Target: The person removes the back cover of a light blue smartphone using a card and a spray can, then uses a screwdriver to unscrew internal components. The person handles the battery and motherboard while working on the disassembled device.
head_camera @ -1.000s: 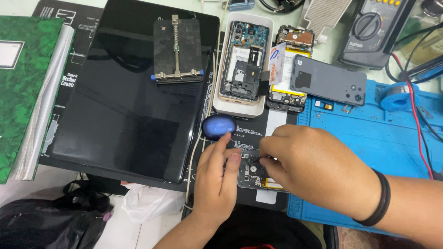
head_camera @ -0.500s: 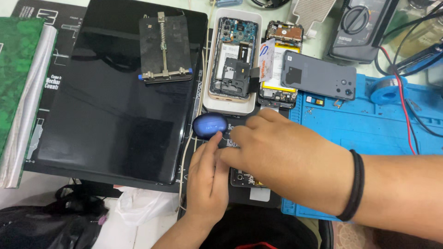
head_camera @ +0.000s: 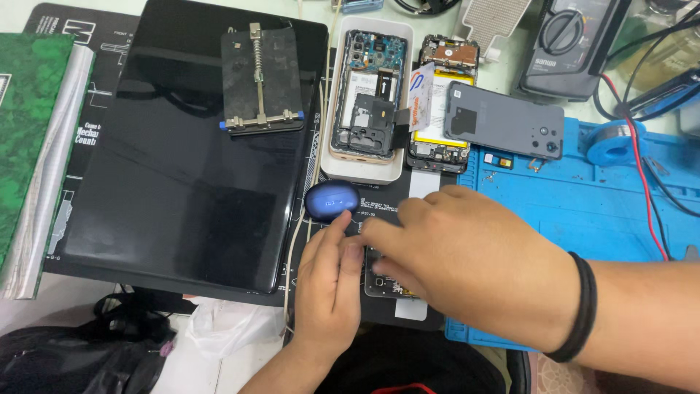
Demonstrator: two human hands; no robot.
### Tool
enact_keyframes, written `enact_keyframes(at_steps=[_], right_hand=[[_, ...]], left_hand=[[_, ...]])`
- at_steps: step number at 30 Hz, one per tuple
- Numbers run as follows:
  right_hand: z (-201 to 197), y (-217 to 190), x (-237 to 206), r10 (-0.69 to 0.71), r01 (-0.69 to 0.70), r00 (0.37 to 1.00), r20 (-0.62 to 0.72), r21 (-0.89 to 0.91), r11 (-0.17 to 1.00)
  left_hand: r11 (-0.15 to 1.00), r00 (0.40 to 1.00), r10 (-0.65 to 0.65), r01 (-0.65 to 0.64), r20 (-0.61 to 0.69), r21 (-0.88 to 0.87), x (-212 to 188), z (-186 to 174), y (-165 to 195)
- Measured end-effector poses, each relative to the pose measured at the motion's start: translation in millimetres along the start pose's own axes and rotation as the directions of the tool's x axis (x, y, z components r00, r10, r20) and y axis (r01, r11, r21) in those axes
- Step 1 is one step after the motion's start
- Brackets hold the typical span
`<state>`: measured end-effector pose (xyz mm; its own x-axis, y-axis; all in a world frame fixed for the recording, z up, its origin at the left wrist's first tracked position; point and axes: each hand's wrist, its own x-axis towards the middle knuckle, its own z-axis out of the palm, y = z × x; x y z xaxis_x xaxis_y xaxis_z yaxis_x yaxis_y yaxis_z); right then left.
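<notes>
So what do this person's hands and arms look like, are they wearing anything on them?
Both hands are bare, with no gloves and no rings in view. The right hand has a plain black band round the wrist, like a hair tie or thin bracelet. The left hand wears nothing on its wrist. No sleeves show on either forearm within the picture.

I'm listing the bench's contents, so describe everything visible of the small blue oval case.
The small blue oval case is a rounded, glossy, plastic-looking pebble, closed, lying flat on the black work mat. It sits just below the white tray, right of the black laptop. The left hand lies close beneath it; contact cannot be told.
</notes>
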<state>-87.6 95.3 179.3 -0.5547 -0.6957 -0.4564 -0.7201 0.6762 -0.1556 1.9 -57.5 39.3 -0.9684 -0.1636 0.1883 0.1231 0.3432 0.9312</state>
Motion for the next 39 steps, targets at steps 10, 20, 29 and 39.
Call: enact_keyframes(at_steps=[10,20,29,39], right_hand=[[7,3,1,0.008,0.007,0.996,-0.090,0.161,0.987],[53,81,-13,0.333,0.018,0.916,-0.224,0.852,0.523],[78,86,-5,0.454,-0.172,0.890,0.046,0.955,0.241],[55,46,-11,0.304,0.026,0.881,-0.364,0.677,0.735]], left_hand=[[0.996,0.999,0.041,-0.041,0.005,0.080,-1,1,-2],[0.967,0.978,0.204,-0.195,-0.037,0.163,0,1,-2],[0.972,0.983,0.173,-0.159,-0.068,0.174,-1,3,0],[0.940,0.978,0.193,-0.206,0.074,0.273,1,4,8]])
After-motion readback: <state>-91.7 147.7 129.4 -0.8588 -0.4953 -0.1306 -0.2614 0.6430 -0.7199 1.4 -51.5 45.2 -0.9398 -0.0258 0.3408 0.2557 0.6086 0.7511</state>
